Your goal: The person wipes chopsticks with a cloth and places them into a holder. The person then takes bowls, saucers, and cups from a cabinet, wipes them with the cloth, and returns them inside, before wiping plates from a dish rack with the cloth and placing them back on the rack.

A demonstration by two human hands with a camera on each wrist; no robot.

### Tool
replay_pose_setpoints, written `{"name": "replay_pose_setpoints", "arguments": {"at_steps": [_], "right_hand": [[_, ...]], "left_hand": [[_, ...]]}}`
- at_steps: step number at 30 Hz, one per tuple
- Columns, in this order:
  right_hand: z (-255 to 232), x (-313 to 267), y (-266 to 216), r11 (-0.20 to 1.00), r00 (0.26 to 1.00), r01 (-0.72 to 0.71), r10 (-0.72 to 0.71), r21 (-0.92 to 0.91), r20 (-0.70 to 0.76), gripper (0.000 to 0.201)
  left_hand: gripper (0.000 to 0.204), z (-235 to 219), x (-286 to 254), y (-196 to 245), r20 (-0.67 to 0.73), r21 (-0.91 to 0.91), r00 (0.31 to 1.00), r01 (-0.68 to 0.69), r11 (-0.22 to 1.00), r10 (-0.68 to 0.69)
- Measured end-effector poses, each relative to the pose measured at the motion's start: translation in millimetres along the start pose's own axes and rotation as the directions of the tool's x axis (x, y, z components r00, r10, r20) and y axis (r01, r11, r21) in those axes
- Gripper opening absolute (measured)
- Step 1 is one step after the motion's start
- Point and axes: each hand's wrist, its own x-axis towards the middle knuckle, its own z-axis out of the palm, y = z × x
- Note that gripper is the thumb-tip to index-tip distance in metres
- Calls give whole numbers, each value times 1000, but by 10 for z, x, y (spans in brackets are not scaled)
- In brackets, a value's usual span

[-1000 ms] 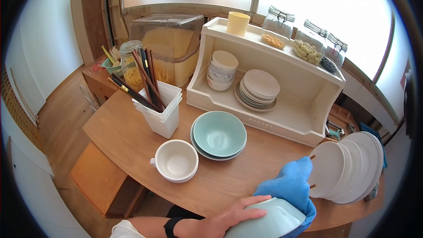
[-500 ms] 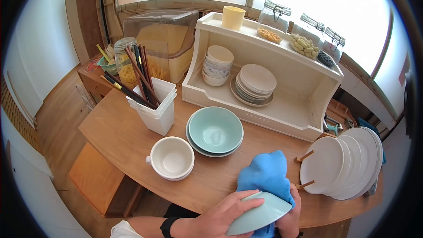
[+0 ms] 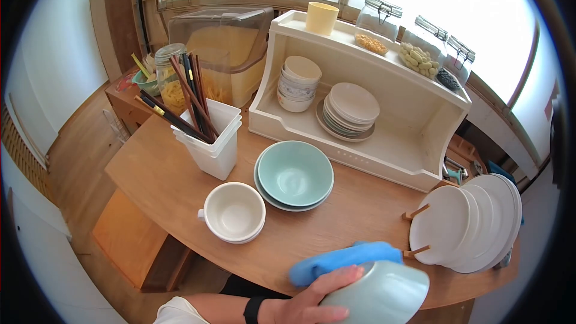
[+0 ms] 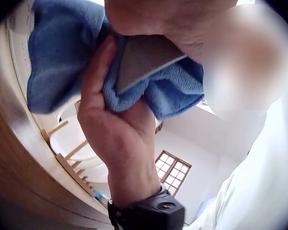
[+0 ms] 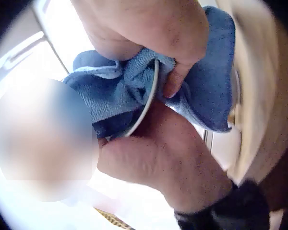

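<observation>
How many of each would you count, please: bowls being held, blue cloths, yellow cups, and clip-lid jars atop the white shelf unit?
Held bowl: 1
Blue cloth: 1
Yellow cup: 1
Clip-lid jars: 3
Total: 6

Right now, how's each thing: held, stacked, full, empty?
Held bowl: tilted, gripped by left hand.
Blue cloth: over bowl's rim, pinched by right hand.
Bowl stack: upright, top one empty.
Cup stack: upright, top one empty.
Chopsticks: leaning in container.
Plates: standing in rack.
Shelf plates: stacked.
Clip-top jars: partly filled.
</observation>
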Motion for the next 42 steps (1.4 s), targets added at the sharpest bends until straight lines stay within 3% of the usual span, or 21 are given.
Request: {"name": "replay_pose_setpoints", "arguments": {"at_steps": [1,2,4,6,9,11,12,14,15,17,18,20,21,23,27,29,33,35,36,38,42], "right_hand": [[-12,23,-53,996,998,-59,58,67,19,64],[-26,44,-106,984,992,-120,115,133,41,63],[-58,87,-231,936,969,-244,225,256,100,59],[-69,129,-401,857,928,-371,327,359,178,56],[-111,84,-460,690,842,-540,449,483,299,52],[-123,92,-522,555,769,-637,508,535,388,49],[-127,98,-553,480,727,-681,529,552,437,48],[-118,96,-583,312,639,-753,554,579,533,45],[-119,84,-600,223,594,-780,560,585,578,44],[-132,52,-634,47,505,-812,557,582,659,41],[-117,24,-679,-46,455,-821,550,569,701,40],[-118,34,-643,-42,473,-809,545,586,692,41],[-103,38,-641,-38,492,-797,538,603,684,41],[-50,86,-684,-30,531,-770,523,637,667,41],[6,73,-584,-14,578,-740,498,672,647,43],[27,61,-536,-9,603,-719,490,695,630,43],[44,19,-444,7,676,-648,467,762,570,44],[51,-4,-371,13,710,-609,456,793,537,45],[58,-18,-333,15,727,-586,451,810,518,45],[76,-59,-239,15,757,-541,445,841,478,46],[163,-132,-61,13,812,-453,418,891,407,47]], "left_hand": [[76,-217,145,67,180,-16,981,82,996,-78],[76,-305,259,129,181,-13,980,82,997,-78],[82,-390,422,219,355,-36,893,307,951,-275],[80,-390,492,174,310,-48,924,250,967,-223],[75,-449,512,192,361,68,882,299,952,-303],[65,-442,398,117,316,-18,925,229,973,-212],[65,-395,362,143,310,-14,927,229,973,-213],[59,-263,309,197,90,-120,957,286,951,-276],[59,-185,273,120,91,-120,956,289,950,-280],[58,-47,228,-86,-102,-211,994,12,977,-34],[58,-23,205,-64,-106,-214,994,16,977,-39],[64,6,231,-8,-134,27,990,56,998,-52],[64,-41,226,21,-132,26,990,56,998,-52],[69,-205,206,102,134,79,976,162,984,-171],[73,-261,361,231,184,57,952,236,970,-243],[74,-329,439,246,323,21,876,373,928,-359],[72,-295,374,156,300,39,891,346,937,-342],[70,-283,268,13,242,-57,964,127,990,-110],[70,-226,258,38,247,-64,963,128,990,-109],[72,-99,245,128,125,-9,987,101,995,-99],[74,-93,208,118,174,132,981,57,990,-79]]}}
